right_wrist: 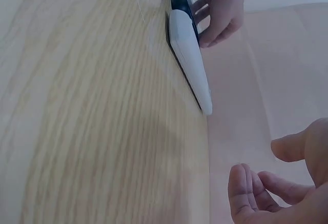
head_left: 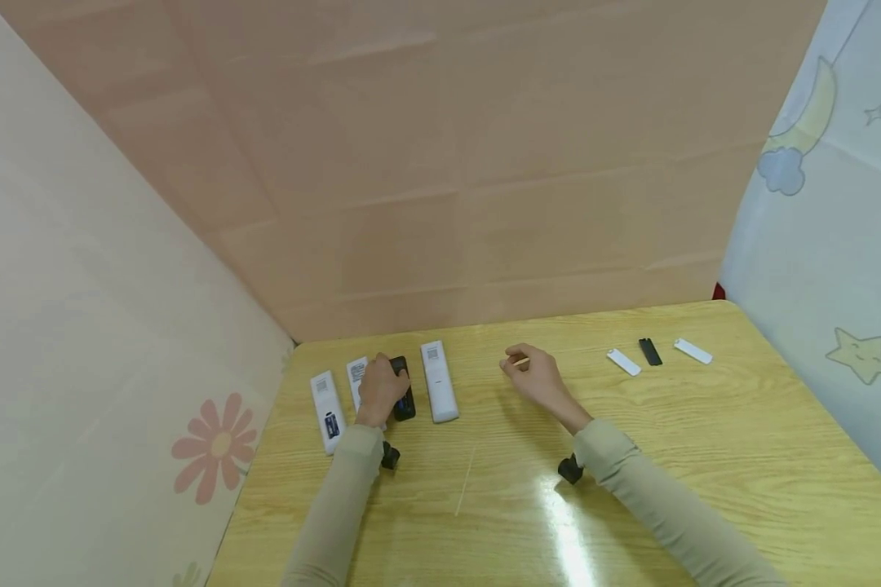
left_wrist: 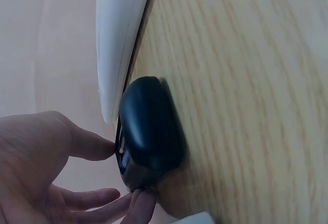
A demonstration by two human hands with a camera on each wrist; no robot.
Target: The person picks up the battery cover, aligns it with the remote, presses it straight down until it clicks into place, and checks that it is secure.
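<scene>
My left hand (head_left: 380,390) grips a black remote control (head_left: 405,403) lying face down on the table, with thumb and fingers at its two sides. In the left wrist view the rounded end of that black remote (left_wrist: 148,126) faces the camera. My right hand (head_left: 537,380) hovers over the table, fingers loosely curled. Between its thumb and fingertips (right_wrist: 241,183) there is nothing in the right wrist view. A white remote (head_left: 439,383) lies just right of the black one. Another white remote (head_left: 356,373) is partly hidden under my left hand.
At the far left lies a white remote (head_left: 327,412) with batteries showing in its uncovered compartment. Toward the back right of the wooden table (head_left: 499,505) are two white battery covers (head_left: 623,362) and a black battery cover (head_left: 650,351). A papered wall (head_left: 455,163) stands behind.
</scene>
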